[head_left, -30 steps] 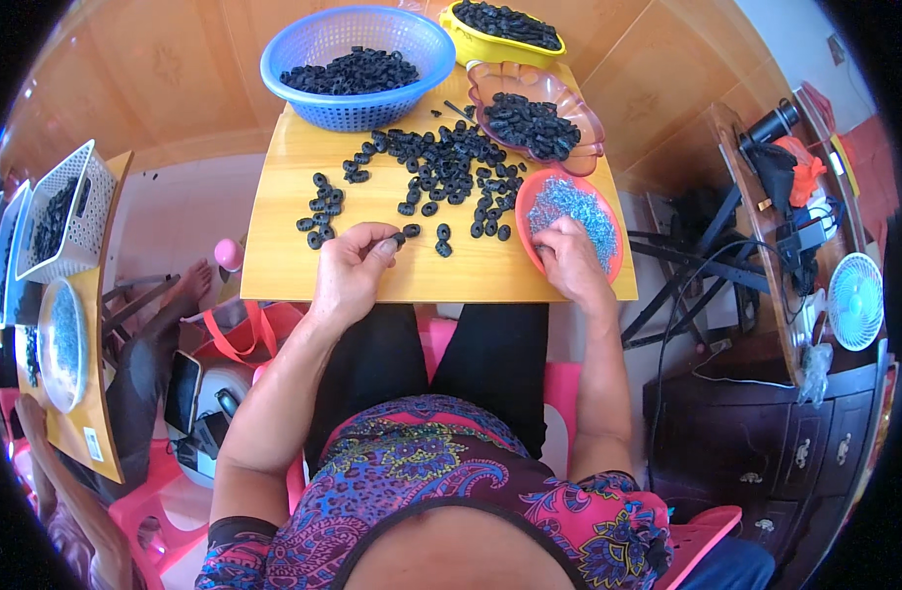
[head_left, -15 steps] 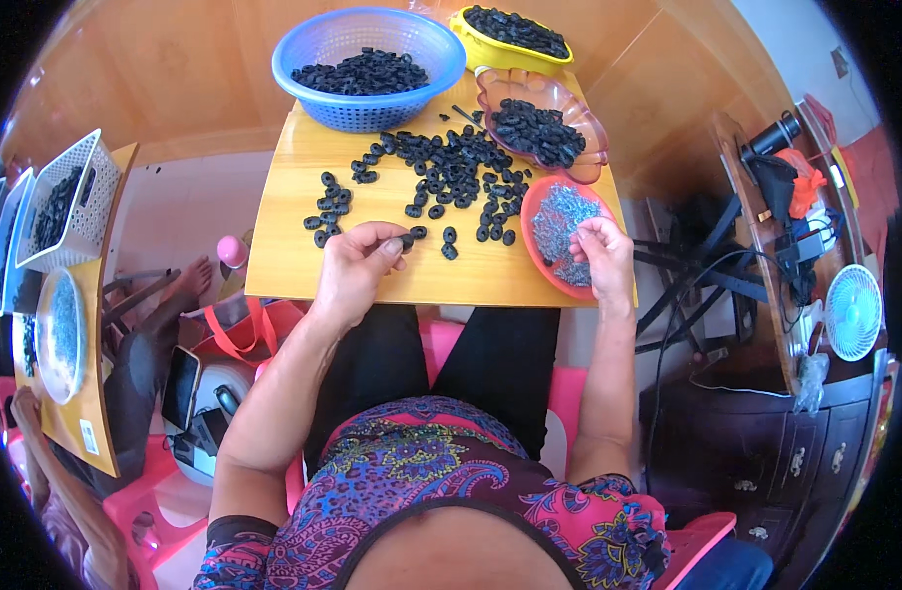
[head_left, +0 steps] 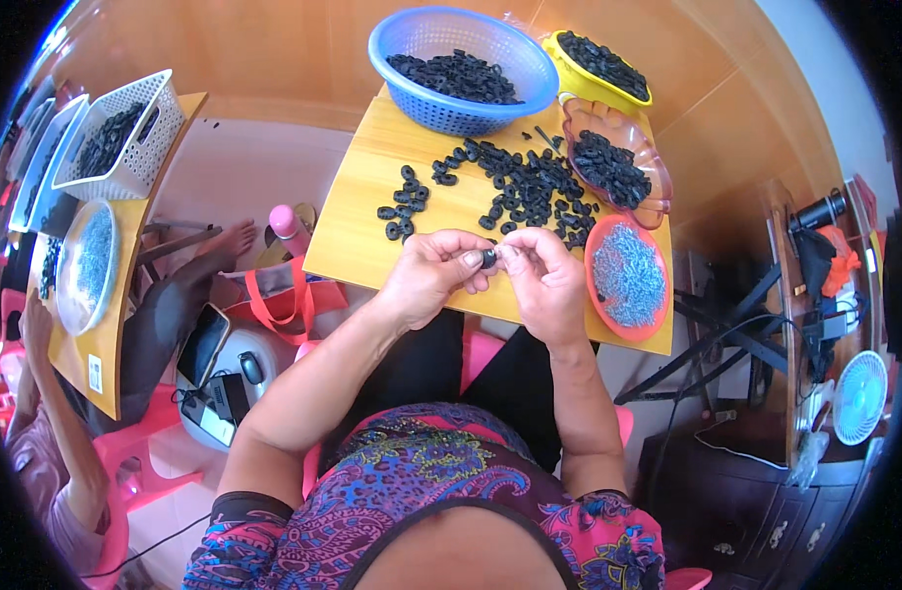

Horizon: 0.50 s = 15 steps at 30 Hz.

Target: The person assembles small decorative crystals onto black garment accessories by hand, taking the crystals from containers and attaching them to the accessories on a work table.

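Observation:
Between thumb and fingers, my left hand (head_left: 439,270) grips a small black oval part (head_left: 488,259) above the table's near edge. My right hand (head_left: 544,280) meets it there, its thumb and fingertips pinched at the part's right side. What the right fingers hold is too small to make out. Just right of that hand lies an orange-red plate (head_left: 601,307) filled with small silvery screw-like pieces (head_left: 628,275). Beyond my hands, many loose black parts (head_left: 530,182) are spread over the wooden table (head_left: 362,216).
A blue colander (head_left: 461,113), a yellow basin (head_left: 618,93) and a scalloped brown dish (head_left: 658,197) hold more black parts along the table's far side. At left, another person's arm (head_left: 67,423) is by a second table (head_left: 126,295). A red bag (head_left: 318,300) sits below.
My right hand has left the plate of silvery pieces and come to the black part in my left hand. The view has turned, shifting the table rightward.

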Motion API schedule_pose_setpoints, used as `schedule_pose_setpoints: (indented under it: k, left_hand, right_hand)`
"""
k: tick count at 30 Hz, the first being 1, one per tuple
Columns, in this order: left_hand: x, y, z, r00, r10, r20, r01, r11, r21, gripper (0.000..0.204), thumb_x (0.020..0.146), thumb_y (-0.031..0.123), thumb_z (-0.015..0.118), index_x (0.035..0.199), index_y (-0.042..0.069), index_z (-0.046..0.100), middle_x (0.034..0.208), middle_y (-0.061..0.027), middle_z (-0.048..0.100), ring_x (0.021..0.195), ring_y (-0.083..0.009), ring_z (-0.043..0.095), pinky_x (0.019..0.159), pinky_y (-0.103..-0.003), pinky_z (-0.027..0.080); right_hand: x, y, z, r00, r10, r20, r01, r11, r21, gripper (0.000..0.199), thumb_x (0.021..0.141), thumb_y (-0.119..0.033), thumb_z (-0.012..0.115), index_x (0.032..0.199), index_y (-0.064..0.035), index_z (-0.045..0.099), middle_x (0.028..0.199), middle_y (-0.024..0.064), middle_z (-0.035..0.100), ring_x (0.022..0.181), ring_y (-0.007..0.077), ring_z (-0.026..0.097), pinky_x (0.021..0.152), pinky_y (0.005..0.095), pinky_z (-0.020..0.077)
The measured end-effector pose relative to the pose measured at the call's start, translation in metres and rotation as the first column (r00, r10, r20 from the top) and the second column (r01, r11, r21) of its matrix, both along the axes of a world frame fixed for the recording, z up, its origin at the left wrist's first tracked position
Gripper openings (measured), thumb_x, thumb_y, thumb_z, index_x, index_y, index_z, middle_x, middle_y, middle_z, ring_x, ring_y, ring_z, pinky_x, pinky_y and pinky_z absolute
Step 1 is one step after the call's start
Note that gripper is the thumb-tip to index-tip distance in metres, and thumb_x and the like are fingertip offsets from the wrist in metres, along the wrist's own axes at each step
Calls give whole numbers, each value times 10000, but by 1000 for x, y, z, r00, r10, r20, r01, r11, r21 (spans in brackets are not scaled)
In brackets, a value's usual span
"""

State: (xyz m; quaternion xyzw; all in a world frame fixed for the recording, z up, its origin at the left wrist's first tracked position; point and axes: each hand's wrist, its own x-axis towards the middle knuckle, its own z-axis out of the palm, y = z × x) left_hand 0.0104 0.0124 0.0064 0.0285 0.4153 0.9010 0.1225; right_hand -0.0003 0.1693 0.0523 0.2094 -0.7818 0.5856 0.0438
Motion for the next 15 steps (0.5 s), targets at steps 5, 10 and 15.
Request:
schedule_pose_setpoints:
  k: [5,10,15]
  left_hand:
    - [-1,-3,7,1000,5,22,-5,1000,29,186,916,33,514,1075,-23,593,820,-82,637,644,-109,584,601,-224,493]
    - [-7,-10,9,974,-4,225,-45,977,211,154,940,36,448,1064,1,533,825,-120,632,666,-173,631,578,-248,506]
    - [-11,-15,3,975,-46,216,-28,944,330,80,936,71,476,975,24,528,824,-119,626,667,-195,629,603,-279,509]
  right_hand:
    - [-4,-8,1,998,-36,56,43,991,-127,54,874,-5,570,922,16,583,815,37,623,712,77,589,650,207,483]
    - [-7,-7,-7,993,-82,88,99,974,-202,57,864,4,580,919,12,594,826,41,625,721,81,592,669,209,489]
    - [-2,-15,-16,995,-91,27,94,990,-106,63,862,21,577,922,11,593,826,30,617,734,80,588,686,209,485]
